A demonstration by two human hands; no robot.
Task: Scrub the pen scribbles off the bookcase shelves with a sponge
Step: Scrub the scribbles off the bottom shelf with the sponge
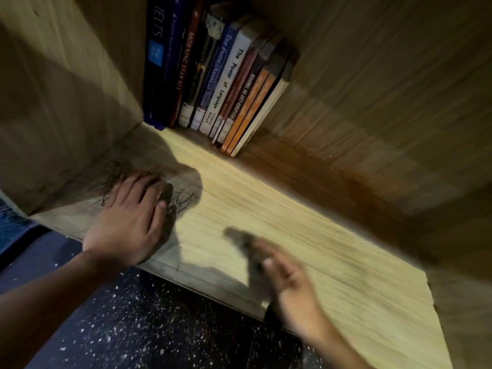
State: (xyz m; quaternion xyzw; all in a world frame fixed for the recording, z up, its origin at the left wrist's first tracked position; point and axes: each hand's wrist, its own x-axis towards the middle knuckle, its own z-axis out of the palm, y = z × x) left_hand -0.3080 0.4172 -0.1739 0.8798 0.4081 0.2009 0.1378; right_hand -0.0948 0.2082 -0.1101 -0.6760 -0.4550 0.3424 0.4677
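I have one view only, from the head camera, so nothing is shared with a second view. It looks forward and steeply down into a wooden bookcase compartment, close to the shelf board (pixel 306 222). The frame is tilted, with the row of books (pixel 213 81) at the top and speckled dark floor (pixel 149 323) along the bottom.

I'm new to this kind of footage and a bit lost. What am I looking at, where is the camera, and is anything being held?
There is no machine: a person's two bare hands, filmed by one camera worn on their head, looking down into a bookcase. The left hand rests flat on the wooden shelf, over dark pen scribbles. The right hand is blurred; it seems open, and I see no sponge in either hand. Books stand at the back.
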